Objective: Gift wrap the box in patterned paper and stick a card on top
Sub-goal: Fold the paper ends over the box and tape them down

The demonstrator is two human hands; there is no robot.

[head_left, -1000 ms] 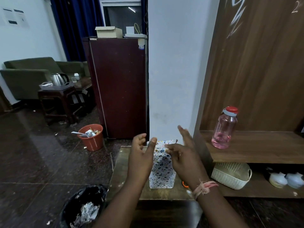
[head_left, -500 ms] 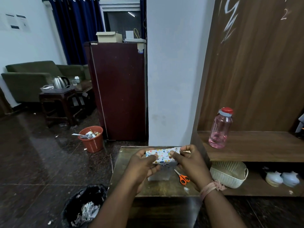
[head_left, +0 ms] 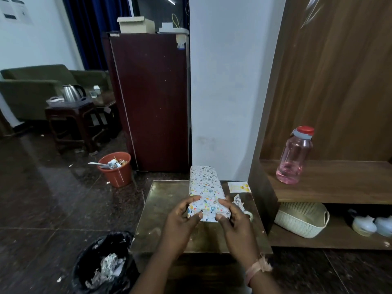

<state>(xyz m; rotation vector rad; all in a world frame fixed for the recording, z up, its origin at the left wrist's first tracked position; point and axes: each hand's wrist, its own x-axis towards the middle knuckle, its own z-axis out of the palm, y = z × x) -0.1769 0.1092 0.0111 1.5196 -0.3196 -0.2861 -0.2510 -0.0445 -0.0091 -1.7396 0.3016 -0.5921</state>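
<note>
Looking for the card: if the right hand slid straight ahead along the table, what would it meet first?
Probably the paper scrap just beyond the right hand; the yellow card lies farther on.

One wrapped box (head_left: pixel 205 188), one card (head_left: pixel 239 186), one bottle (head_left: pixel 294 158), two bins (head_left: pixel 116 168).

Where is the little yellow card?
The card lies flat at the table's far right corner, just right of the wrapped box and beside the wooden shelf.

box (head_left: pixel 205 187) on table (head_left: pixel 165 200) | card (head_left: pixel 239 186) right | bin (head_left: pixel 101 262) left
</note>
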